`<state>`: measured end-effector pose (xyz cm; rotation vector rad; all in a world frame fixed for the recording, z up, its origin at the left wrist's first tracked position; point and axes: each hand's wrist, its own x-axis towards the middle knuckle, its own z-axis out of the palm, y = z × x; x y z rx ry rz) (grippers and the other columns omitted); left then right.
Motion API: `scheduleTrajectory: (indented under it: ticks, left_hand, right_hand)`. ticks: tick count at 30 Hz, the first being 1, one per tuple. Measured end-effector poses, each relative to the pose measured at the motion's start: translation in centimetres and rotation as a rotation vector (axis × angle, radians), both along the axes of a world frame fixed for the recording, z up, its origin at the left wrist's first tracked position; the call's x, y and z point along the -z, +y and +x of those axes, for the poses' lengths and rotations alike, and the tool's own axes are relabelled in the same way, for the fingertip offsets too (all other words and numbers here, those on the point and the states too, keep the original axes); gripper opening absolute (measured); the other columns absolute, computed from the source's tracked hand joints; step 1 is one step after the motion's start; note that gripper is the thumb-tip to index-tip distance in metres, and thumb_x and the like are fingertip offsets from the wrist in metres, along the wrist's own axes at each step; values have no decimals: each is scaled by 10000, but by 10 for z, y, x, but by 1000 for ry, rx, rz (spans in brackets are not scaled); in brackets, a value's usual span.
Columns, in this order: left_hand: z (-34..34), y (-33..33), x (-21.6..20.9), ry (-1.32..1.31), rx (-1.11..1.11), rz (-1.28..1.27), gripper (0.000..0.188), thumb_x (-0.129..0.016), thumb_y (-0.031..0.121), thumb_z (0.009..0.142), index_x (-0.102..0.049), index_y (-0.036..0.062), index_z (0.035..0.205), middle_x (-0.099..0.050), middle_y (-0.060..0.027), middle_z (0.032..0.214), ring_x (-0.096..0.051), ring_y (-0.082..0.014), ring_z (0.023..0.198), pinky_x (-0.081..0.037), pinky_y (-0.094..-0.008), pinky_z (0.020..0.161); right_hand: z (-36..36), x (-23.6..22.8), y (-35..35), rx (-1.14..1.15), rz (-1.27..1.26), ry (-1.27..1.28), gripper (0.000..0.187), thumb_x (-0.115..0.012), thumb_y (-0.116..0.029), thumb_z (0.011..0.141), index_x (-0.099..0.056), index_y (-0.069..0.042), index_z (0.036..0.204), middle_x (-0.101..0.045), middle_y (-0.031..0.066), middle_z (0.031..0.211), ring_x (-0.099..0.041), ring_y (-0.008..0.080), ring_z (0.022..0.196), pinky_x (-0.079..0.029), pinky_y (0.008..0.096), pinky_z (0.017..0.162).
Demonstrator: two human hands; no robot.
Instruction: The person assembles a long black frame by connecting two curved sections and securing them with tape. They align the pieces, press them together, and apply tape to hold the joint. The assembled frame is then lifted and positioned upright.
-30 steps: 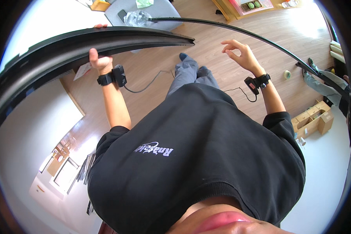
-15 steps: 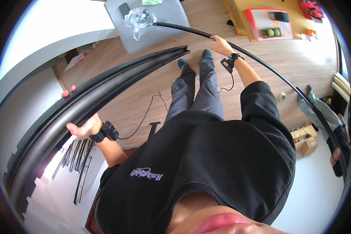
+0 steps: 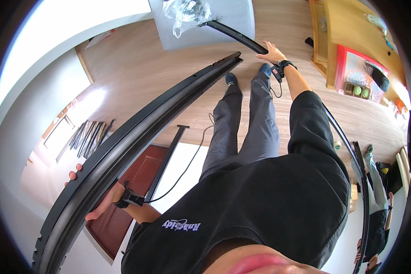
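A long dark metal profile (image 3: 137, 123) with channelled edges stretches from the lower left up toward the centre. My left hand (image 3: 106, 199) grips it, thumb on the near side and fingertips showing past the far edge. Beyond my feet, my right hand (image 3: 272, 54) is closed around a second, thinner black profile (image 3: 236, 35). That one's far end lies by crumpled clear plastic (image 3: 187, 13) on a grey padded seat (image 3: 205, 39). Behind my right arm it continues to the right, partly hidden.
Another person (image 3: 378, 196) stands at the right, a hand beside a black profile (image 3: 364, 205). A wooden table (image 3: 351, 27) holds a red-edged tray (image 3: 341, 68). A dark profile (image 3: 166, 160) stands near a red-brown door (image 3: 139, 182); several black bars (image 3: 87, 137) lean at the left.
My view has swung, shifting the seat and table rightward. The left-hand profile sits steeper, with my left hand lower in view. The thinner profile now shows a broader face near my right hand.
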<state>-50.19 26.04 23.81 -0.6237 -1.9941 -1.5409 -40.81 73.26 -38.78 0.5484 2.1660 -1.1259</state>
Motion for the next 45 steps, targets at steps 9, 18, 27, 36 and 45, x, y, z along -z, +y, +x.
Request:
scheduleTrajectory:
  ticks: [9, 18, 27, 36, 45]
  left_hand:
    - [-9, -38, -2, -103, -116, -40, 1043, -326, 904, 943, -592, 37, 1459, -669, -192, 1365, -670, -374, 1229, -536, -583, 1100]
    - [-26, -118, -3, -415, 241, 434, 1125, -810, 950, 510, -692, 185, 1327, -684, -34, 1313, -601, -300, 1243, -379, -490, 1140]
    - [-86, -239, 25, -267, 208, 47, 1073, -435, 911, 845, -604, 62, 1478, -666, -204, 1377, -629, -426, 1324, -514, -605, 1134]
    - [-94, -234, 42, -359, -76, 179, 1018, -462, 866, 825, -680, -6, 1302, -727, -235, 1212, -728, -408, 1143, -607, -557, 1017]
    - [-8, -147, 33, -197, -232, 180, 874, -643, 809, 857, -664, 83, 1343, -684, -174, 1314, -715, -361, 1173, -590, -554, 1026]
  right_hand:
    - [-6, 39, -13, -59, 59, -8, 767, -716, -271, 855, -481, -74, 1558, -680, 325, 1326, -643, 480, 1272, -513, 521, 1109]
    - [44, -28, -62, -108, -10, -7, 829, -765, -302, 824, -478, -83, 1571, -654, 348, 1342, -644, 508, 1258, -534, 555, 1074]
    - [149, -91, -159, -77, -30, 50, 826, -768, -439, 790, -522, -167, 1530, -666, 210, 1372, -649, 424, 1270, -509, 524, 1092]
    - [201, -92, -197, -57, -54, 43, 753, -756, -319, 772, -577, -117, 1474, -700, 243, 1269, -678, 416, 1198, -537, 467, 1042]
    - [237, -25, -193, -106, -57, -109, 852, -734, -237, 777, -474, -153, 1584, -614, 263, 1321, -612, 449, 1258, -498, 494, 1106]
